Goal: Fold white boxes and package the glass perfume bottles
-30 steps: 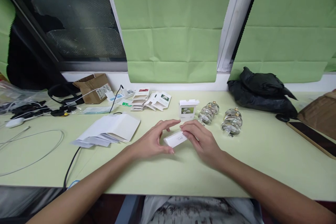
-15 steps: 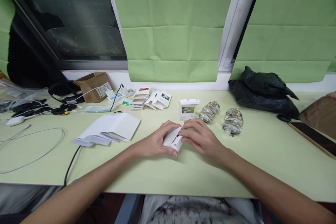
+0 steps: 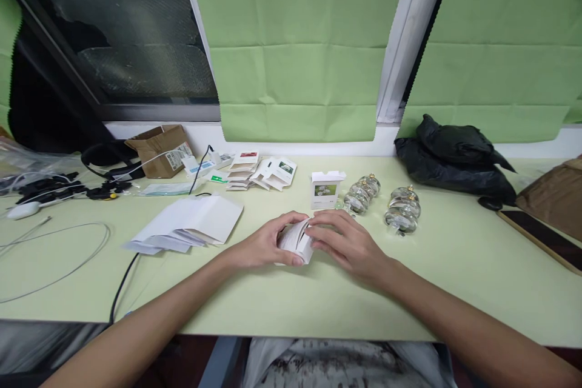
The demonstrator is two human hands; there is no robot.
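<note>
Since a second ago the small white carton has gone from lying flat between spread fingers to being squeezed up, part-folded, between both hands at the near middle of the pale green table. Its long axis runs roughly 7 to 1 o'clock, the open end toward 1. The left hand cups it, fingers curled, thumb beneath; the right hand presses its fingertips on the flap. At 12 o'clock beyond stands a folded box, with two glass bottles at 1 o'clock.

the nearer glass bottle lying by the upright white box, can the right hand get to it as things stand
Probably yes. The glass bottle lies just beyond the right hand, with bare table between them. But that hand, with the left hand, is holding a small white carton.
</note>
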